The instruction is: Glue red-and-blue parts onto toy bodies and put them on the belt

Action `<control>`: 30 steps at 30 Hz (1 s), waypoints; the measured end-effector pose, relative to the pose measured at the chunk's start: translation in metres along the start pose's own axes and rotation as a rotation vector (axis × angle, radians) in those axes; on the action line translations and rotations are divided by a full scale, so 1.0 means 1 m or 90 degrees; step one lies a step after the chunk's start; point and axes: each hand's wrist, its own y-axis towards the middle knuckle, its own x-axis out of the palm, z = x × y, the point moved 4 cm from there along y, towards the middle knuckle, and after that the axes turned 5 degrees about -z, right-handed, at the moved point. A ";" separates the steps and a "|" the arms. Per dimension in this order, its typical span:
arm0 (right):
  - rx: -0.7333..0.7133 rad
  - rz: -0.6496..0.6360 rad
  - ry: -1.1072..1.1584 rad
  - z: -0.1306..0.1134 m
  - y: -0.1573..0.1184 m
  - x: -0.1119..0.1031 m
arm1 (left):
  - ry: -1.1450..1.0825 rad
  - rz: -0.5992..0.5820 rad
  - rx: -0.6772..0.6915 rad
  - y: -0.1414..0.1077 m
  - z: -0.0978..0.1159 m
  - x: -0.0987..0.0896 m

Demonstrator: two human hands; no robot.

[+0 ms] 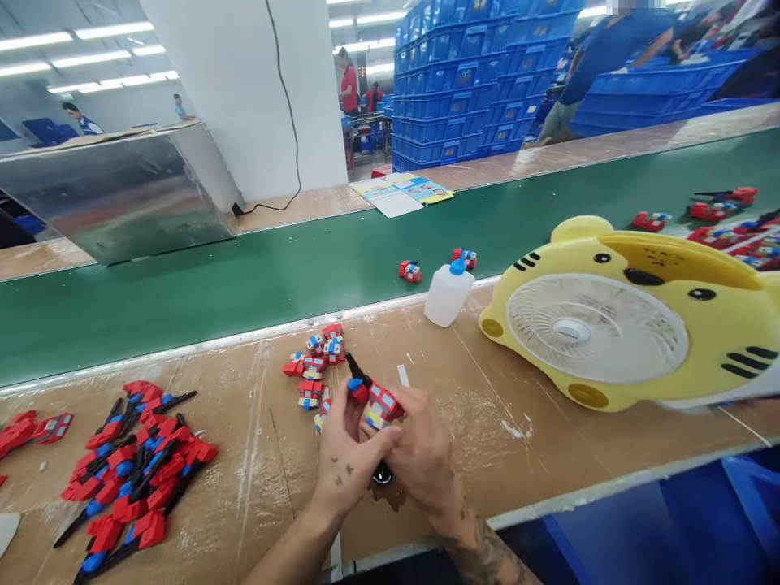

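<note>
We hold a red toy vehicle [383, 401] above the worktop [487, 455]; the fingers of our left hand [347, 459] and right hand [422, 447] are closed on it from opposite sides; similar toys [314, 366] lie just beyond; a pile of red-and-black parts [164, 491] lies to the left; a white bottle [449, 296] stands near the green belt [292, 272]
</note>
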 end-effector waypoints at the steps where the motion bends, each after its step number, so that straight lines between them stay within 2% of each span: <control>1: -0.050 0.031 -0.022 -0.005 0.010 0.006 | 0.021 0.019 0.031 0.009 0.005 0.002; 3: -0.094 0.066 -0.044 -0.009 0.035 0.015 | 0.091 0.028 0.098 0.038 0.019 0.000; 4: -0.093 0.058 -0.049 -0.006 0.049 0.019 | 0.139 0.016 0.129 0.057 0.026 -0.003; 7: -0.038 -0.056 -0.044 0.020 0.088 0.033 | 0.409 -0.026 0.156 0.130 0.042 -0.022; 8: -0.009 -0.107 -0.039 0.033 0.098 0.039 | 0.531 -0.029 0.130 0.158 0.044 -0.030; 9: 0.020 -0.157 -0.037 0.046 0.105 0.046 | 0.588 -0.027 0.104 0.186 0.044 -0.039; 12: 0.051 -0.306 -0.058 0.076 0.111 0.074 | 0.682 -0.042 0.016 0.262 0.033 -0.059; 14: 0.033 -0.373 -0.097 0.084 0.106 0.095 | 0.730 -0.058 -0.051 0.298 0.019 -0.069; 16: 0.019 -0.394 -0.156 0.088 0.100 0.111 | 0.766 -0.070 -0.112 0.324 0.003 -0.078; 18: 0.016 -0.382 -0.197 0.092 0.096 0.118 | 0.786 -0.080 -0.162 0.339 -0.012 -0.084; 20: 0.033 -0.362 -0.165 0.096 0.094 0.117 | 0.793 -0.088 -0.199 0.348 -0.027 -0.089; 24: 0.161 -0.338 0.163 0.100 0.090 0.092 | 0.791 -0.090 -0.203 0.350 -0.042 -0.086; 26: 0.189 -0.311 0.316 0.093 0.086 0.074 | 0.785 -0.093 -0.165 0.345 -0.040 -0.081; 28: 0.186 -0.288 0.387 0.082 0.079 0.056 | 0.781 -0.102 -0.116 0.332 -0.032 -0.082; 30: 0.186 -0.278 0.413 0.072 0.069 0.042 | 0.787 -0.111 -0.062 0.304 -0.021 -0.098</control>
